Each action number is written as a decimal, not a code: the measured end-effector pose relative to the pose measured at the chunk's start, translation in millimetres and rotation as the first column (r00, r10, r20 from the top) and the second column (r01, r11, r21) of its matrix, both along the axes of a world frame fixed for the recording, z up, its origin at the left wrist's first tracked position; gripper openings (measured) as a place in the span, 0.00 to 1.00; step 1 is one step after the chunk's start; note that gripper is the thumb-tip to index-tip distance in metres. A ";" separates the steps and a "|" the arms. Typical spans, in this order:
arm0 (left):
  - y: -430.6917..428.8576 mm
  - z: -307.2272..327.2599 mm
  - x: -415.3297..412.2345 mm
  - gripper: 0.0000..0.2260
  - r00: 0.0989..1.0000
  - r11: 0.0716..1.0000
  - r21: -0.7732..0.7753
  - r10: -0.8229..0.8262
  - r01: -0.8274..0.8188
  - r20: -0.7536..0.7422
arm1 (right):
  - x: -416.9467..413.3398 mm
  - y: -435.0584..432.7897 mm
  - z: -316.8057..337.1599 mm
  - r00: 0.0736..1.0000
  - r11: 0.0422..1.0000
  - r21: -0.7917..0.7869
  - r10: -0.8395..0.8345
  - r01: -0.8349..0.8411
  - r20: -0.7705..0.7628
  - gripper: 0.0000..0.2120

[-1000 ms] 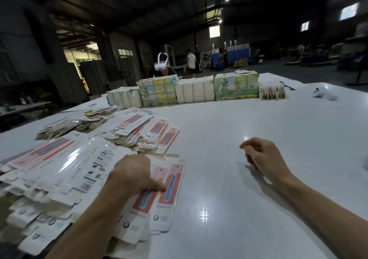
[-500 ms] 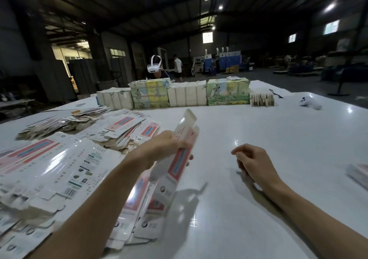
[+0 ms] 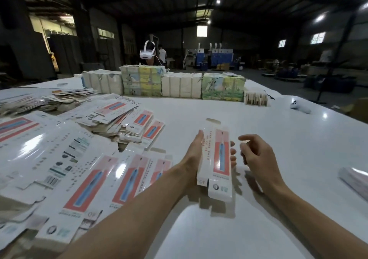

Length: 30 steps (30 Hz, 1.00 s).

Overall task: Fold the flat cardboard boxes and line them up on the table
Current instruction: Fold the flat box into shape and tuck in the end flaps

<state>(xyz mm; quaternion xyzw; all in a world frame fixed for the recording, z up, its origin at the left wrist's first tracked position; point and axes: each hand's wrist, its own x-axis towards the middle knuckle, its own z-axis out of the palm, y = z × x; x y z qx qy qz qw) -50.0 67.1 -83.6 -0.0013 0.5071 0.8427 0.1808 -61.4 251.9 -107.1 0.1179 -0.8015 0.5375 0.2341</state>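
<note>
Bare left grip [image 3: 193, 155] and right grip [image 3: 256, 159]; bare forearms [image 3: 139, 209], slim at the wrists

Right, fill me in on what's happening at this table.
A person is folding boxes. The left hand grips one long cardboard box above the white table, its end flaps not yet tucked in. The right hand is beside it, fingers loosely curled, holding nothing. A pile of flat boxes lies on the left, and wrapped bundles stand along the far edge.

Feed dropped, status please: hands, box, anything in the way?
Left hand grips one flat box, held up. Right hand beside it, empty. Box not yet folded. Nothing between hands.
</note>
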 end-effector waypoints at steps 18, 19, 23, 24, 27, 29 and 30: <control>5.3 0.4 3.3 0.26 0.993 0.971 -0.238 -0.006 -0.022 -0.116 | -15.4 -8.3 19.4 0.986 0.940 0.340 0.093 -0.041 -0.138 0.14; 6.2 -0.5 5.4 0.27 0.992 0.974 -0.225 -0.034 0.005 -0.125 | -15.7 -6.8 21.5 0.985 0.946 0.322 0.099 -0.049 -0.140 0.13; 6.7 -3.4 6.5 0.29 0.988 0.982 -0.174 -0.090 0.068 -0.122 | -15.0 -3.8 24.0 0.982 0.965 0.239 0.140 -0.107 -0.130 0.12; 6.5 -2.5 5.8 0.30 0.987 0.982 -0.175 -0.093 0.070 -0.127 | -14.8 -4.2 25.3 0.983 0.974 0.172 0.161 -0.145 -0.087 0.12; 10.5 2.8 4.3 0.32 0.987 0.969 -0.242 -0.087 0.052 -0.135 | -15.4 -2.5 30.9 0.964 0.965 -0.067 0.259 -0.255 0.065 0.13; 15.7 3.5 6.4 0.31 0.993 0.969 -0.240 -0.083 0.060 -0.085 | -14.6 -1.9 32.3 0.930 0.924 -0.198 0.352 -0.328 0.102 0.15; 17.6 3.7 7.5 0.30 0.996 0.976 -0.208 -0.081 0.070 -0.044 | -13.5 -2.4 32.8 0.918 0.905 -0.245 0.381 -0.347 0.107 0.15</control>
